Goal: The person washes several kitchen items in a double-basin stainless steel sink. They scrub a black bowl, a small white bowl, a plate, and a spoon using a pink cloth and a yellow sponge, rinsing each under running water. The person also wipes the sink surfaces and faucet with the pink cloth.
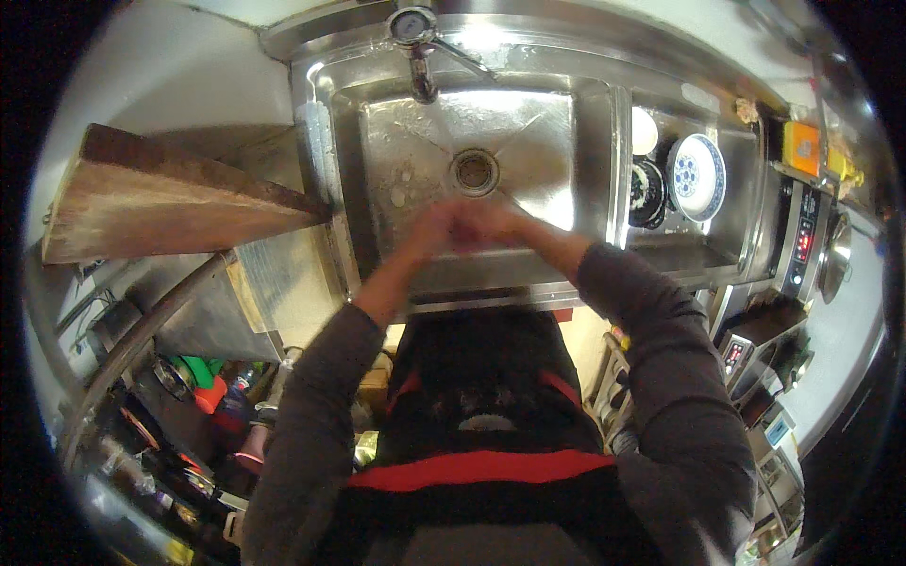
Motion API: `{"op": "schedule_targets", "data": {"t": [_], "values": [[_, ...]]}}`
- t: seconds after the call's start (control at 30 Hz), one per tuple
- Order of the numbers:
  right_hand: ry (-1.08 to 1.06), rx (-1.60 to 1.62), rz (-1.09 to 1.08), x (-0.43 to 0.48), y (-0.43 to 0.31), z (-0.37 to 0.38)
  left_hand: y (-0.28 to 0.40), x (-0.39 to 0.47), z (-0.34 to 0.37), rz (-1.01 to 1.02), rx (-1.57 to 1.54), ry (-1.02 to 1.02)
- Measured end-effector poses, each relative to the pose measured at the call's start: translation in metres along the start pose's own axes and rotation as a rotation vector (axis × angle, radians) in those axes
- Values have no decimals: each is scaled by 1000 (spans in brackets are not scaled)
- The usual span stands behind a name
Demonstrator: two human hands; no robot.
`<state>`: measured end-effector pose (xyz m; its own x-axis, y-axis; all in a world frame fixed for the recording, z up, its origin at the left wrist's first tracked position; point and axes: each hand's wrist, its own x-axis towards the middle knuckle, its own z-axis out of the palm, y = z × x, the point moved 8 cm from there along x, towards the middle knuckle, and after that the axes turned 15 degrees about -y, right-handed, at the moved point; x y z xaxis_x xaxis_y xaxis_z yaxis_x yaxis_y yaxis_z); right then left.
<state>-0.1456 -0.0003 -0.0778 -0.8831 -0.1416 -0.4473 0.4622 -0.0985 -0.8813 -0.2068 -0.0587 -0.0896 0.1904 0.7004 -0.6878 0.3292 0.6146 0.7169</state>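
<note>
My left hand point(442, 225) and my right hand point(499, 223) meet over the near part of a stainless steel sink basin point(425, 148), just on the near side of the round drain point(475, 172). Both are blurred, so their fingers cannot be made out, nor whether anything small lies between them. At the basin's far edge stands a chrome faucet point(422, 78), its lever pointing to the right. Faint streaks below the spout may be running water. The basin's floor looks wet.
A second basin point(736, 205) on the right holds a blue-and-white bowl point(697, 177), a white dish point(643, 131) and a black dish point(643, 192). A thick wooden board point(156, 205) stands left of the sink. An orange container point(800, 146) is at far right.
</note>
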Motion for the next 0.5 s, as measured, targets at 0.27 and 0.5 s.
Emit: {"op": "schedule_targets", "data": {"t": [0.27, 0.5], "values": [[463, 1495, -379, 2, 45, -19, -10, 100, 12, 292, -1683, 299], [1222, 80, -11, -18, -66, -96, 39, 96, -90, -66, -127, 630]]}}
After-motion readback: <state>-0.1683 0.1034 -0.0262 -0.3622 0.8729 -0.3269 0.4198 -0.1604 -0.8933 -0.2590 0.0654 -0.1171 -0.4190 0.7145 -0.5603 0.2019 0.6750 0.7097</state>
